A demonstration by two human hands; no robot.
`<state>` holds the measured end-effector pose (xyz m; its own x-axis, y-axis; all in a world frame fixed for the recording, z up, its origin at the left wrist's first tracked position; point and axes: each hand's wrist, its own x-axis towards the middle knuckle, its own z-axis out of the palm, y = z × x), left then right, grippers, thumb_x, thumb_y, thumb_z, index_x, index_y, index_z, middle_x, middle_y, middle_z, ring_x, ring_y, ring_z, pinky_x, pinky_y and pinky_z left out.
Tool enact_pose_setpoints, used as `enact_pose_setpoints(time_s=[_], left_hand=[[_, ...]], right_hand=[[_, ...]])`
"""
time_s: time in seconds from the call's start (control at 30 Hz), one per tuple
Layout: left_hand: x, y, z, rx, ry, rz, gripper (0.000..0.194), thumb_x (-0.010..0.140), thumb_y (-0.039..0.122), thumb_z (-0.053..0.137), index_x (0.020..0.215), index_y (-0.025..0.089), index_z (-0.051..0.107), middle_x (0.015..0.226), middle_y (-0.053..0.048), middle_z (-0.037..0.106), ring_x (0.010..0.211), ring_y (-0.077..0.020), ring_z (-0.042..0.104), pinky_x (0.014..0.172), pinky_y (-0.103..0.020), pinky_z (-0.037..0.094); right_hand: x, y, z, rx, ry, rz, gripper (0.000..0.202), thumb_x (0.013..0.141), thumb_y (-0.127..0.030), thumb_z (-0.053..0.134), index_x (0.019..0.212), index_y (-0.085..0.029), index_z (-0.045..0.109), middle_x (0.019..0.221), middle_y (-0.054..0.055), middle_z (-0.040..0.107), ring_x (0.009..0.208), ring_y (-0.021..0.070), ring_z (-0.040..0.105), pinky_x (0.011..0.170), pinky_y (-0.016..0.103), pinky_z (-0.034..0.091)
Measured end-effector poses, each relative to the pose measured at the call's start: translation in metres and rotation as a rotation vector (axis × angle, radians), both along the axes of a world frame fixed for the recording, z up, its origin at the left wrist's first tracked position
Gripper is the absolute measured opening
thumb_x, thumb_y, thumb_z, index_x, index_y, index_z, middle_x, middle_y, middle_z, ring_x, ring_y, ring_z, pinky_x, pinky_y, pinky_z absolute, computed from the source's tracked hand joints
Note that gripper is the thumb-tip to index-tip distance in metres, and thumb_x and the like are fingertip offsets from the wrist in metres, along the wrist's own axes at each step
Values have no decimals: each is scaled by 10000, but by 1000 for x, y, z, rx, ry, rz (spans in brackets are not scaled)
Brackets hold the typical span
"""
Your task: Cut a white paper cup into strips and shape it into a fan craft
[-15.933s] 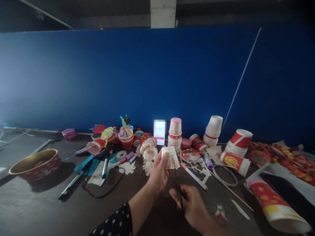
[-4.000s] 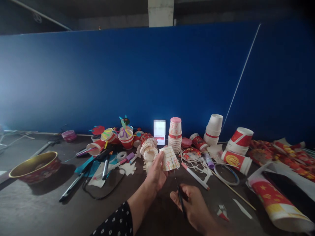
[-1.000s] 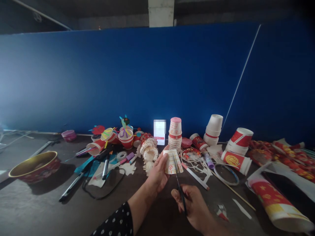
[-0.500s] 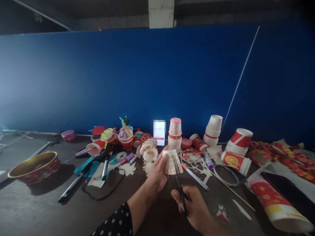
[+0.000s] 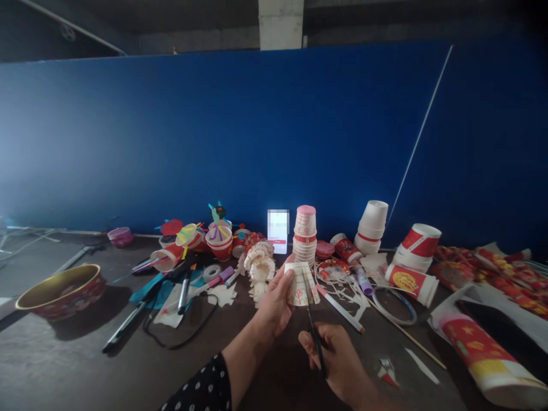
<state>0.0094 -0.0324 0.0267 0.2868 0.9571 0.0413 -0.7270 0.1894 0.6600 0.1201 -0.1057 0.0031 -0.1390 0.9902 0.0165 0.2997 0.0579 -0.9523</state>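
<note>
Between its thumb and fingers, my left hand [image 5: 277, 299] pinches a white paper piece [image 5: 300, 285] drawn with grid lines and red and yellow marks. My right hand [image 5: 331, 354] is closed round the handles of dark scissors [image 5: 315, 337], whose blades point up at the paper's lower edge. A slit or dark line runs up the paper from there. Behind the paper stands a stack of paper cups [image 5: 305, 242] topped in pink. A lit phone [image 5: 277, 234] is upright to its left.
On the dark table [image 5: 205, 371] lie a gold-rimmed bowl [image 5: 60, 294], a capped marker [image 5: 340, 308], a wooden stick [image 5: 411, 337] and paper scraps. A red cup [image 5: 483, 354] lies at the right front. Decorated cups [image 5: 219, 242] and more cup stacks [image 5: 372, 225] line the back.
The scissor blades have slid down the paper and now show mostly below it. The paper has shifted very slightly; both hands are nearly in the same place.
</note>
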Motion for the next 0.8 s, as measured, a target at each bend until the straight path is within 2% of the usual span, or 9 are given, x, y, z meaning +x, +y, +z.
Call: enact_pose_setpoints(time_s=[0.17, 0.37, 0.8], left_hand=[[0, 0, -1, 6, 4, -5, 544, 831, 214, 552, 1345, 214, 373, 1126, -93, 622, 938, -212, 624, 813, -319, 505], [-1, 0, -1, 6, 11, -11, 548, 824, 234, 566, 1340, 220, 382, 1133, -96, 617, 944, -218, 621, 824, -327, 501], [-2, 1, 0, 1, 1, -5, 534, 825, 246, 564, 1330, 212, 396, 1132, -89, 615, 934, -206, 619, 808, -300, 496]], right_hand=[[1, 2, -4, 13, 5, 8, 491, 727, -603, 533, 493, -195, 391, 435, -42, 408, 443, 91, 373, 439, 216, 267], [1, 1, -3, 13, 15, 9, 531, 697, -668, 522, 490, -196, 394, 425, -45, 394, 429, 89, 361, 428, 216, 261], [1, 0, -1, 78, 0, 2, 541, 742, -642, 499, 462, -191, 394, 427, -40, 385, 425, 86, 363, 441, 228, 257]])
